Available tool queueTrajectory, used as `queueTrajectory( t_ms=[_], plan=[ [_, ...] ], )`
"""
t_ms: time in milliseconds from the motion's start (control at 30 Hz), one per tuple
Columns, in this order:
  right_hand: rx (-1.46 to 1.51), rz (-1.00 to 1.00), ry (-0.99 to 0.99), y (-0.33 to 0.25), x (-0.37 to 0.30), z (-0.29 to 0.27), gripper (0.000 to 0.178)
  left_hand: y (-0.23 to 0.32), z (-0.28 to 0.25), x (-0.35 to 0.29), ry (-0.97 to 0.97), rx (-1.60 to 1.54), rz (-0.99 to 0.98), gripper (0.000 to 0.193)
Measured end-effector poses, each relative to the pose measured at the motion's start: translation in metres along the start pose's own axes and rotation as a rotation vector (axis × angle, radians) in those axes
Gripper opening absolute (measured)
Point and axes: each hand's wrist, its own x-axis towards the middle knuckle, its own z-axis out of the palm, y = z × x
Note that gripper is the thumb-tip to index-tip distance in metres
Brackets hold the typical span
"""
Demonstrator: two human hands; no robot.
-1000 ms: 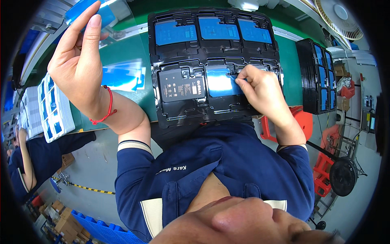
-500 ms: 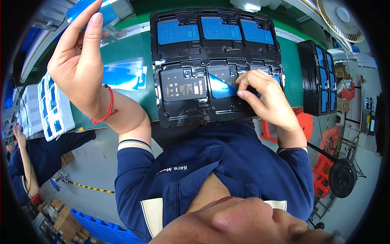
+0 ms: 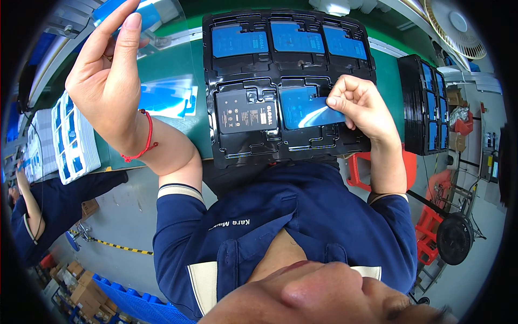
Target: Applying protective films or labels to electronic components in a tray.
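My right hand (image 3: 362, 107) pinches the right edge of a blue film (image 3: 303, 110) between thumb and fingers. The film spreads over the middle near pocket of a black plastic tray (image 3: 244, 151). In the pocket left of it lies a flat black battery (image 3: 236, 114) with pale print and no blue on it. Blue-covered batteries (image 3: 240, 42) fill the far row. The right near pocket is partly hidden by my hand. Raised at the upper left, my left hand (image 3: 108, 89) has thumb and forefinger close together, closed on a clear sheet with blue film (image 3: 150, 15).
Shiny blue film on a clear sheet (image 3: 170, 98) lies on the green table (image 3: 195, 65). A black tray stack (image 3: 413, 108) stands right, a white tray stack (image 3: 89, 146) left. A fan (image 3: 457, 22) is at the upper right; another person's arm (image 3: 33, 210) shows far left.
My right hand has moved right and slightly up. The blue film, previously folded diagonally across the middle near pocket, now lies spread over it. My left hand has barely moved.
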Motion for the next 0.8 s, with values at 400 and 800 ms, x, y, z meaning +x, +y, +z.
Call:
queueTrajectory(
  t_ms=[400,800],
  plan=[
    [-0.062,0.030,0.019,0.0027,0.0027,0.0020,0.012,-0.0020,-0.0005,-0.0009,-0.036,0.040,0.002,0.017],
    [-0.069,0.041,0.017,-0.0012,0.0020,0.0034,0.011,-0.0008,-0.0016,0.0005,-0.039,0.067,0.019,0.017]
  ],
)
